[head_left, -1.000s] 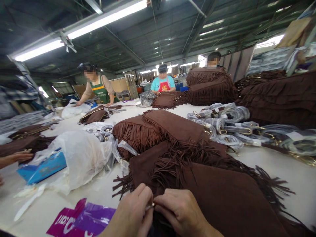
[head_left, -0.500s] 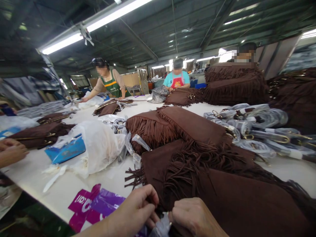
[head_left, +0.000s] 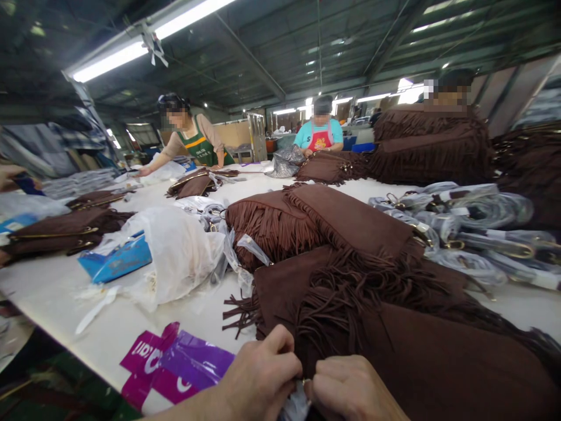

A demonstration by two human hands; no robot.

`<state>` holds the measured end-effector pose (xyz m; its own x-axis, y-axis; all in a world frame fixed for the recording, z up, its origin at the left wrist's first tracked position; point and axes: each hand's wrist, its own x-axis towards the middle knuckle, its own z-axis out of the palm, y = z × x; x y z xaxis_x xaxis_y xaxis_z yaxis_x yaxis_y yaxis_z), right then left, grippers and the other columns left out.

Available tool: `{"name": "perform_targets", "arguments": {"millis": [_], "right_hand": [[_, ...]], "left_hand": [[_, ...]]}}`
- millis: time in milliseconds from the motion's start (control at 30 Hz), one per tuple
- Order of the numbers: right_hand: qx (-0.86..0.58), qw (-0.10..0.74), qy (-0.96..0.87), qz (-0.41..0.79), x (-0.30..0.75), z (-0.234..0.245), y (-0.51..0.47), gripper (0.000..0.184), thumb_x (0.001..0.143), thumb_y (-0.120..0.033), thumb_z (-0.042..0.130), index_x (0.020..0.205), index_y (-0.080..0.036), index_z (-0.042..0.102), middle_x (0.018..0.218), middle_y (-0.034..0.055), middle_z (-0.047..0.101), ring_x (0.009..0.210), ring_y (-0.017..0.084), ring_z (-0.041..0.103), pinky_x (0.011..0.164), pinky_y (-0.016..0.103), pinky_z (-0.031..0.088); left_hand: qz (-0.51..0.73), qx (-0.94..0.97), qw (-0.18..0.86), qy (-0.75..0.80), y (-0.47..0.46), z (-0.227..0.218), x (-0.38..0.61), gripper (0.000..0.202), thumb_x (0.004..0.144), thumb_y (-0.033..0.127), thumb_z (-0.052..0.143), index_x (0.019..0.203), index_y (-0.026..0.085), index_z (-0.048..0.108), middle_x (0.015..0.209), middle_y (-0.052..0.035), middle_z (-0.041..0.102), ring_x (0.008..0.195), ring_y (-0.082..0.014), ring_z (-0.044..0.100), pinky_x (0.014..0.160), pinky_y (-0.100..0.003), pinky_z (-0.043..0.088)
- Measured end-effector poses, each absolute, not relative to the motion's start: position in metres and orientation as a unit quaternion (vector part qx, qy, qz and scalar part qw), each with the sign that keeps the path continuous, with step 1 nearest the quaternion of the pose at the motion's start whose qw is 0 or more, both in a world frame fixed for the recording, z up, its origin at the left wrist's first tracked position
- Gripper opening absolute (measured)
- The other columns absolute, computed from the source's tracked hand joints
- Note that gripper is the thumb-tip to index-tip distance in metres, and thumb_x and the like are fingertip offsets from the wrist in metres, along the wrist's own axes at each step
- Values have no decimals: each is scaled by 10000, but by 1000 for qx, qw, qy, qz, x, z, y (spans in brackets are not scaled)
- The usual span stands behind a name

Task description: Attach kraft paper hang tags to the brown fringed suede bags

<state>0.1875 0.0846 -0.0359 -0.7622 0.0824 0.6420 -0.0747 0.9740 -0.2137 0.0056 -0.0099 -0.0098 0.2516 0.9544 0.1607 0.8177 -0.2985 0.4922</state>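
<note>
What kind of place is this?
Probably a workshop or factory, maybe for bags. There are heaps of matching brown fringed pieces, lots of coils wrapped in clear plastic, and people in aprons around the big white table.

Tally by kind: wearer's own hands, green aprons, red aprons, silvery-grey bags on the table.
Wearer's hands: 2 (left hand, right hand)
Green apron: 1
Red apron: 1
Silvery-grey bag: 1
Total: 5

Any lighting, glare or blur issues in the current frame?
Head view, top left: fluorescent tube burns out white against a dim roof; head view, bottom: purple plastic packaging shows glare, clear plastic between the fingers looks soft; head view, right edge: stacked brown bags sink into shadow.
</note>
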Motion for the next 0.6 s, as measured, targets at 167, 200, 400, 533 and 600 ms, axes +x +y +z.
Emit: {"name": "perform_targets", "arguments": {"millis": [167, 200, 400, 533, 600], "right_hand": [[-3, 299, -945, 133, 190, -36, 85, 540, 1084, -252, 178, 625, -209, 460, 547, -19, 533, 473, 110, 448, 465, 273, 264], [-5, 283, -948, 148, 192, -35, 85, 508, 1073, -239, 211, 644, -209, 483, 568, -13, 550, 489, 116, 467, 475, 273, 277], [-103, 218, -886, 395, 201, -23, 90, 206, 905, -173, 491, 1042, -225, 635, 914, 30, 648, 776, 160, 616, 659, 224, 431], [-224, 254, -780, 525, 196, -18, 92, 172, 911, -267, 485, 932, -218, 648, 769, -6, 608, 696, 162, 572, 641, 234, 434], [-229, 270, -756, 550, 191, -17, 92, 185, 913, -305, 507, 879, -215, 665, 765, -5, 614, 750, 176, 586, 709, 251, 442]], "left_hand": [[235, 781, 146, 560, -10, -10, 7, 163, 813, 62, 473, 732, 200, 447, 866, -23, 520, 684, -133, 507, 570, -258, 306], [250, 774, 159, 560, -9, -9, 8, 178, 785, 44, 477, 715, 198, 420, 858, -22, 517, 695, -134, 504, 579, -251, 312], [364, 694, 214, 583, 3, 9, 1, 200, 683, -4, 438, 685, 193, 406, 791, -1, 484, 705, -124, 472, 609, -218, 329], [406, 679, 204, 577, 12, 26, 1, 185, 704, 10, 422, 683, 194, 423, 774, 6, 480, 700, -121, 467, 610, -211, 336], [410, 690, 199, 563, 16, 32, 8, 182, 725, 14, 433, 692, 192, 443, 792, 6, 487, 709, -119, 471, 610, -207, 338]]}}
